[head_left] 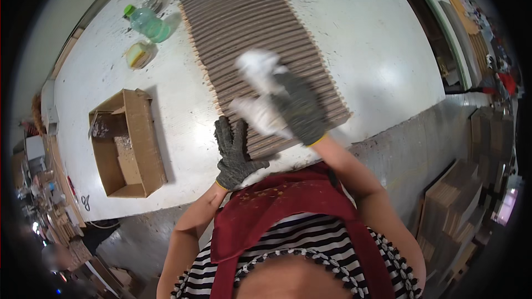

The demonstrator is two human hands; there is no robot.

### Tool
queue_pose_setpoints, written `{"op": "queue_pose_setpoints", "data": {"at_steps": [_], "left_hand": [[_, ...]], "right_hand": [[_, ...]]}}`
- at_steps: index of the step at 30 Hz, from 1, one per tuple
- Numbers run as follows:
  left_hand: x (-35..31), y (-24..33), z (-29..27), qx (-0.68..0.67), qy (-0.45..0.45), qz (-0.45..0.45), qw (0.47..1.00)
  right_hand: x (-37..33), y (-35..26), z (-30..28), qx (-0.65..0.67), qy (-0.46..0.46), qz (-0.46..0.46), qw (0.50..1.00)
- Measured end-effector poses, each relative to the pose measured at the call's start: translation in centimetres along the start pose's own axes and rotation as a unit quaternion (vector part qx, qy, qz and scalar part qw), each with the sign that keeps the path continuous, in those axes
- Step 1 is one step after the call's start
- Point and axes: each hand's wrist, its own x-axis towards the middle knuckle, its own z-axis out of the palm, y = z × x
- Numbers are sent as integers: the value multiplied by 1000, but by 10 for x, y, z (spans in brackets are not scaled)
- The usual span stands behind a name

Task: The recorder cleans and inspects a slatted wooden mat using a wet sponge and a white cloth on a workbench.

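Cardboard box (128, 144) comes first at the left, open-topped on the white table (377, 50), with some loose bits inside it. Beyond it, toward the far edge, a green-capped plastic bottle (147, 23) lies on its side, and a small yellowish container (139, 54) sits just beside it.

Nearer the middle, the left hand (235, 155) in a dark grey knit glove rests flat on the table at the near left corner of a long row of thin wooden slats (257, 50). Its fingers (224, 133) are spread and released, holding nothing, and the forearm comes up bent from the lower edge.

To the right, the right hand (299, 108), gloved the same way, is raised over the near part of the slats with the arm stretched forward. Its fingers are clenched around a white cloth (260, 94), which is blurred and bunched, hanging out to the left of the glove above the slats.

A dark red apron (277, 210) over a striped top fills the lower middle.
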Motion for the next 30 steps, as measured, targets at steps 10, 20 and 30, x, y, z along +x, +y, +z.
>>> {"op": "queue_pose_setpoints", "data": {"at_steps": [10, 20, 30], "left_hand": [[6, 23, 0, 7, 46, -57, 997], [11, 27, 1, 5, 46, -46, 998], [9, 25, 5, 19, 20, -70, 997]], "right_hand": [[-76, 107, -41, -303, -25, 23, 952], [-54, 76, -69, -102, -15, 175, 979], [-125, 122, -61, -291, -32, 67, 954]]}}
